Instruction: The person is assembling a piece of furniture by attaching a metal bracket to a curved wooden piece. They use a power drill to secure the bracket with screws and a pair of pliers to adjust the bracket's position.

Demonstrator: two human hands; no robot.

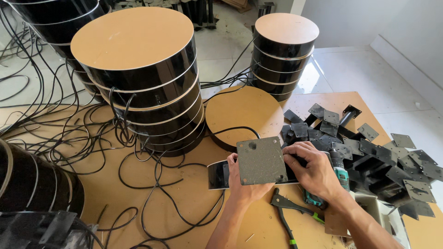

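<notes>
My left hand (243, 184) grips a dark grey square metal plate (260, 160) with corner holes, holding it from below and behind. My right hand (314, 168) rests at the plate's right edge, fingers curled against it and the black part behind. Under the plate lies a black glossy curved piece (218, 174) on the brown board. A hand riveter (284, 207) with black handles lies just below my hands. A teal and black power drill (340, 175) sits partly hidden behind my right wrist.
A tall stack of round black drums with brown tops (138, 78) stands left of centre; a smaller stack (284, 50) is behind. A single brown disc (244, 115) lies flat. Black cables (152, 184) sprawl over the board. A heap of metal bracket plates (383, 161) fills the right.
</notes>
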